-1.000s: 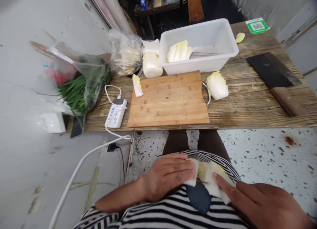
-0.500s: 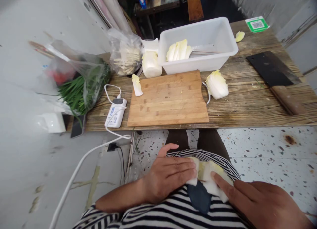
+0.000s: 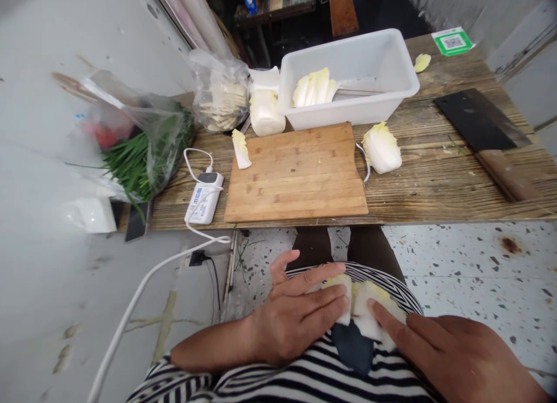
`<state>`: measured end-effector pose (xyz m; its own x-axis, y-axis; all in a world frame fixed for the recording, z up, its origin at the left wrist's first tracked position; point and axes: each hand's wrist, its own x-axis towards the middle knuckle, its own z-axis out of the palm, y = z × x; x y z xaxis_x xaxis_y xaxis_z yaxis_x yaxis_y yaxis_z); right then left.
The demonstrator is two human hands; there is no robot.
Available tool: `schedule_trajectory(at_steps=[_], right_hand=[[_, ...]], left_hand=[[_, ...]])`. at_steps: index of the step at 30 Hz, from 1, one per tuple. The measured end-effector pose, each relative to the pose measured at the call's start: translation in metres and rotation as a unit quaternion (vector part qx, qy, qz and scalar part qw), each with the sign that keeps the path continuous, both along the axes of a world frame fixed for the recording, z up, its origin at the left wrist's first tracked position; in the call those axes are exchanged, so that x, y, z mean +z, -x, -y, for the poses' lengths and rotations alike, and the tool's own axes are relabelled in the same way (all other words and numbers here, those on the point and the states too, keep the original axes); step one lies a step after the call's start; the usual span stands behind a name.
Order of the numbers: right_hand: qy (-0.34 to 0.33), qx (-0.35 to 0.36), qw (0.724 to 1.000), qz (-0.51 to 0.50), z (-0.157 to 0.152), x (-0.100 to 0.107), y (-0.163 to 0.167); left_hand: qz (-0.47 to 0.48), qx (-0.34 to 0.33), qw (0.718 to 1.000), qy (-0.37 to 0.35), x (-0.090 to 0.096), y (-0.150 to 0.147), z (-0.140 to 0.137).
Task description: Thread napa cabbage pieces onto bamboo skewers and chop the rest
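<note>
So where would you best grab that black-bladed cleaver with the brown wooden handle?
Probably by the brown wooden handle, from the near right: it angles toward the front edge of the brown plank table, while the wide, flat black blade points away.

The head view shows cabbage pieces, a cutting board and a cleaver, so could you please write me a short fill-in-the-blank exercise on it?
1. The left hand and right hand touch cabbage pieces in front of a shirt patterned with dark and light ____.
2. In the picture, the cleaver lies to the ____ of the cutting board.
3. Around its QR code, the card is mainly white and ____.

Missing words: stripes; right; green.
</note>
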<state>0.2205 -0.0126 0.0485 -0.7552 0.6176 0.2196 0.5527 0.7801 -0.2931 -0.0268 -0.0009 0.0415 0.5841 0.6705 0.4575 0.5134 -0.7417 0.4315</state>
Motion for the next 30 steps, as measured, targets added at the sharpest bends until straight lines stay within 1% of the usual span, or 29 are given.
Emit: schedule_trajectory(at_steps=[4,6,8,10,11,12,13,14,15,16,17,18,19,20,21,22,24,26,27,28,30], right_hand=[[-0.001,0.016,1.000,0.001,-0.007,0.009,0.006],[0.002,0.013,1.000,-0.008,-0.011,0.011,0.004],[-0.019,-0.012,1.000,-0.014,-0.016,0.007,-0.001],[-0.076,-0.045,0.996,-0.020,-0.023,-0.004,-0.007],[-0.113,-0.058,0.991,-0.029,-0.028,-0.011,-0.009],[-0.148,-0.062,0.986,-0.042,-0.033,-0.020,-0.010],[-0.178,-0.068,0.980,-0.066,-0.039,-0.030,-0.009],[-0.201,-0.072,0.973,-0.082,-0.046,-0.040,-0.007],[-0.214,-0.080,0.969,-0.093,-0.052,-0.049,-0.004],[-0.225,-0.092,0.964,-0.106,-0.058,-0.058,0.002],[-0.230,-0.101,0.961,-0.114,-0.062,-0.064,0.008],[-0.229,-0.108,0.960,-0.120,-0.066,-0.069,0.016],[-0.221,-0.112,0.961,-0.123,-0.068,-0.071,0.024],[-0.207,-0.111,0.964,-0.122,-0.069,-0.072,0.032],[-0.188,-0.105,0.969,-0.120,-0.069,-0.072,0.039],[-0.169,-0.097,0.973,-0.119,-0.068,-0.071,0.045],[-0.147,-0.086,0.979,-0.115,-0.065,-0.070,0.051],[-0.092,-0.101,0.979,-0.154,-0.062,-0.073,0.051],[-0.048,-0.113,0.976,-0.179,-0.062,-0.076,0.049],[0.059,-0.127,0.958,-0.249,-0.062,-0.081,0.047],[0.156,-0.127,0.935,-0.292,-0.067,-0.091,0.045]], left_hand=[[0.005,-0.002,1.000,-0.004,0.000,-0.003,-0.001],[-0.026,0.001,1.000,0.005,0.001,-0.001,-0.005],[-0.061,0.033,0.998,-0.007,0.003,0.005,-0.011],[-0.063,0.102,0.992,-0.029,0.002,0.011,-0.018],[-0.038,0.144,0.988,-0.033,0.000,0.013,-0.020],[0.003,0.185,0.983,-0.017,-0.003,0.015,-0.023],[0.059,0.218,0.974,0.023,-0.008,0.015,-0.024],[0.131,0.244,0.957,0.088,-0.013,0.014,-0.026],[0.215,0.255,0.926,0.179,-0.019,0.011,-0.028],[0.306,0.238,0.878,0.280,-0.024,0.007,-0.029],[0.390,0.199,0.816,0.378,-0.029,0.002,-0.031],[0.461,0.149,0.744,0.459,-0.032,-0.004,-0.032],[0.517,0.100,0.675,0.516,-0.035,-0.009,-0.035],[0.558,0.063,0.617,0.551,-0.036,-0.013,-0.037],[0.589,0.042,0.572,0.570,-0.037,-0.016,-0.040],[0.612,0.033,0.537,0.579,-0.037,-0.017,-0.044],[0.643,0.025,0.489,0.589,-0.038,-0.014,-0.053],[0.662,0.013,0.455,0.596,-0.041,-0.005,-0.065],[0.668,0.008,0.446,0.595,-0.043,0.000,-0.072],[0.673,0.002,0.442,0.592,-0.045,0.005,-0.081],[0.683,-0.006,0.447,0.577,-0.049,0.011,-0.100]])
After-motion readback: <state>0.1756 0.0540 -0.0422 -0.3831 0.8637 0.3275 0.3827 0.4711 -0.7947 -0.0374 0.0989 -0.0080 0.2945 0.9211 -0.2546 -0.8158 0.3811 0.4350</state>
